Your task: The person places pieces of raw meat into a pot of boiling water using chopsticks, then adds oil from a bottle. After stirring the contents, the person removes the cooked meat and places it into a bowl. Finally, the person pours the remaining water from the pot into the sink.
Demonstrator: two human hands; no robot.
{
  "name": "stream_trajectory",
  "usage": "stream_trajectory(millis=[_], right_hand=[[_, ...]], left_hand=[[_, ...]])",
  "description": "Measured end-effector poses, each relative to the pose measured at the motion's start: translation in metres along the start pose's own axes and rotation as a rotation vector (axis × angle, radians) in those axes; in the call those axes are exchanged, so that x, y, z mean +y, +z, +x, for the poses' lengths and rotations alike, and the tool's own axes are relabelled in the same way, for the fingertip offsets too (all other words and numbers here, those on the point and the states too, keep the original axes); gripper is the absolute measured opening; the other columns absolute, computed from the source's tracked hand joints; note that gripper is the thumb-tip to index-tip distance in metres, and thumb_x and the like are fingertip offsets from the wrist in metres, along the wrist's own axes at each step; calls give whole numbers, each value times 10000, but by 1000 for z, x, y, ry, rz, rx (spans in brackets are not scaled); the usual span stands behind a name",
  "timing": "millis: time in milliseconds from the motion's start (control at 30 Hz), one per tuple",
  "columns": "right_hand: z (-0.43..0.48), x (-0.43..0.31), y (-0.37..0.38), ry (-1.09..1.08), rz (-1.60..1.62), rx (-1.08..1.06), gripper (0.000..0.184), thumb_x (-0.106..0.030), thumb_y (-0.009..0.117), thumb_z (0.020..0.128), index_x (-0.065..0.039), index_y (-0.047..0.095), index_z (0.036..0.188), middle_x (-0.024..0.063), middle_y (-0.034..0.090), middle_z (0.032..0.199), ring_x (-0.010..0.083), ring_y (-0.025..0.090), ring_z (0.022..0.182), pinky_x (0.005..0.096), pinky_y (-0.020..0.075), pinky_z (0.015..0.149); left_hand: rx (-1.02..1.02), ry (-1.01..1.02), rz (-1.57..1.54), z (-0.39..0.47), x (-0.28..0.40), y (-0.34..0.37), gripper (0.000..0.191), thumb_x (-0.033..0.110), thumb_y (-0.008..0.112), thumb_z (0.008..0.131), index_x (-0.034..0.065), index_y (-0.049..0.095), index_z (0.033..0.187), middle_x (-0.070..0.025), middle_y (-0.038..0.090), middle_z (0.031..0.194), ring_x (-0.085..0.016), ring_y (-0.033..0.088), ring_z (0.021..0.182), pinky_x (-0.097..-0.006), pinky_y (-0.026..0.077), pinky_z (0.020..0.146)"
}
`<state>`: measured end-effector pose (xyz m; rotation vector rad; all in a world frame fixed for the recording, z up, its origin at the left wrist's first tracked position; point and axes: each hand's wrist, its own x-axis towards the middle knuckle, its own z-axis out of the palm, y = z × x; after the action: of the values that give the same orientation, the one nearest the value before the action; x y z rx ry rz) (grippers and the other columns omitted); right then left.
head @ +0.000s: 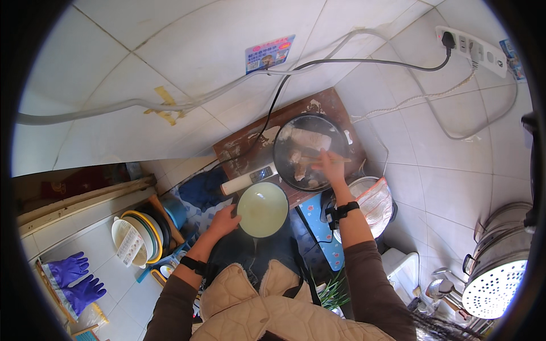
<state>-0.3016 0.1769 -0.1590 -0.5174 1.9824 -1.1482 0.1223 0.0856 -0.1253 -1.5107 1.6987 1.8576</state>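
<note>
My left hand (pixel 225 220) grips the rim of a pale green bowl (pixel 263 209), which shows no food inside. My right hand (pixel 331 167) reaches over a black electric pan (pixel 279 168) with a pair of chopsticks (pixel 340 160) between its fingers. Their tips are at some browned meat pieces (pixel 300 170) in the pan. Behind these lies a large pale piece of meat (pixel 310 140), and steam blurs the pan's contents. The pan's cream handle (pixel 245 179), with a dark control panel, points left, just beyond the bowl.
The pan stands on a worn brown wooden table (pixel 239 149) against tiled walls. Its black cord (pixel 362 61) runs to a power strip (pixel 471 51). Right of the table is a pot with a cloth (pixel 376 204). Steamer pots (pixel 495 273) stand farther right; basins (pixel 145 238) hang at left.
</note>
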Motion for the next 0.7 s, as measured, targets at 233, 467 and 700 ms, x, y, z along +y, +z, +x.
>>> stream_trajectory(millis=[233, 467, 700], right_hand=[[7, -6, -11, 173, 299, -122, 412, -297, 620, 1027, 105, 644, 942, 242, 723, 866, 303, 753, 684, 320, 625, 630], [15, 27, -14, 66, 139, -235, 397, -289, 604, 1036, 101, 657, 980, 241, 724, 937, 303, 753, 757, 323, 640, 703], [8, 22, -15, 391, 497, -232, 416, -305, 590, 1051, 102, 665, 1011, 220, 724, 954, 301, 745, 822, 295, 639, 739]], left_hand=[[6, 9, 34, 0, 5, 6, 544, 214, 658, 893, -19, 573, 1378, -197, 749, 993, -253, 751, 726, -355, 610, 693], [8, 2, 44, 6, 12, 16, 557, 214, 653, 894, -25, 563, 1389, -207, 750, 992, -271, 756, 729, -358, 611, 695], [16, -37, -20, 5, 17, 17, 555, 205, 662, 888, -43, 571, 1376, -207, 751, 1008, -258, 758, 743, -353, 617, 685]])
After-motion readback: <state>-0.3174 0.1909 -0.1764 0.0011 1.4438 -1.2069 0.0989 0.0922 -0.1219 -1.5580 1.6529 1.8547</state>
